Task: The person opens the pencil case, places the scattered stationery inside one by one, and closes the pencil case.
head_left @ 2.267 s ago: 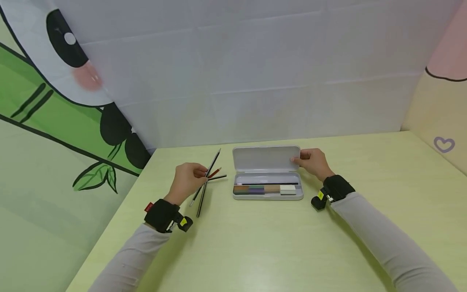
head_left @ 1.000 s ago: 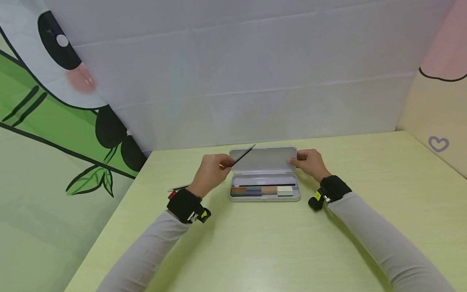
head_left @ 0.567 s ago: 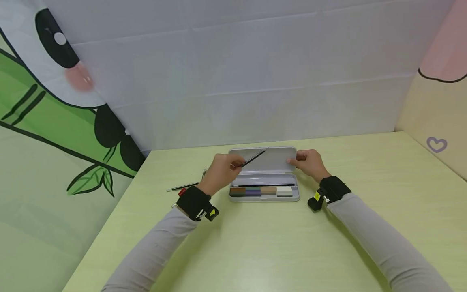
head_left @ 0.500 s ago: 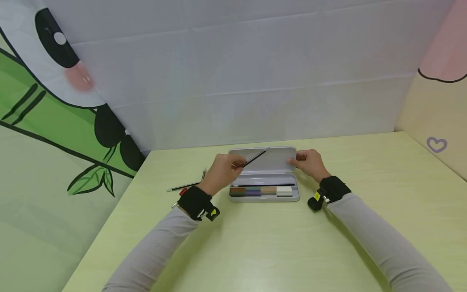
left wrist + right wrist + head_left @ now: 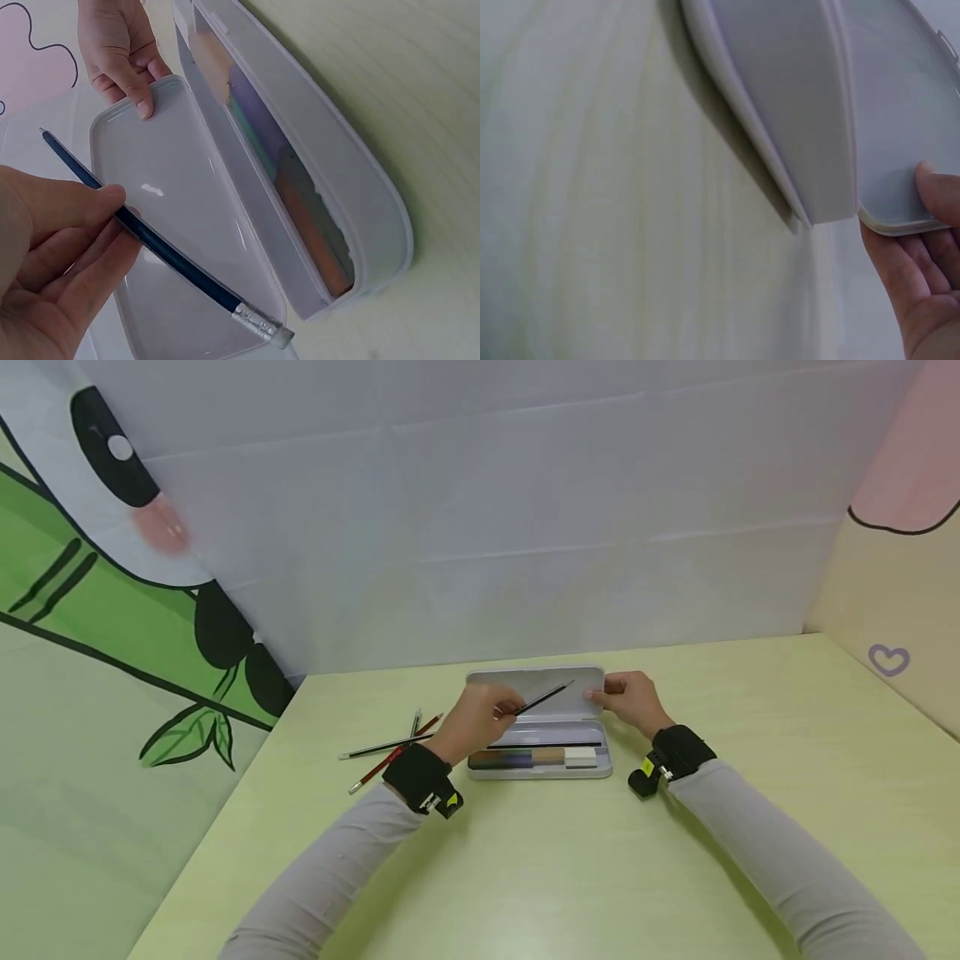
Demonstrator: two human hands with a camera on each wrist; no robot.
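Observation:
My left hand [image 5: 480, 720] pinches a dark pencil [image 5: 180, 259] between thumb and fingers, over the raised lid of a white pencil case [image 5: 604, 770]. The pencil slants, its tip up and to the right in the head view; its eraser end shows in the left wrist view. With thumb on the inner face and fingers behind, my right hand [image 5: 636, 700] grips the right edge of the lid [image 5: 896, 112]. Inside the case lie a black pencil [image 5: 577, 745], a white eraser [image 5: 581, 757] and brown, purple and green blocks [image 5: 259, 112].
Left of the case, a red pencil [image 5: 371, 774] and a dark pencil [image 5: 367, 750] lie crossed on the pale table [image 5: 555, 868], partly hidden by my left wrist. Another pencil end [image 5: 416, 721] shows behind them. A white sheet [image 5: 480, 527] hangs at the table's back edge.
My left hand has carried one dark pencil rightward from the loose pencils to in front of the lid. The others now lie on the table. My right hand keeps its grip on the lid.

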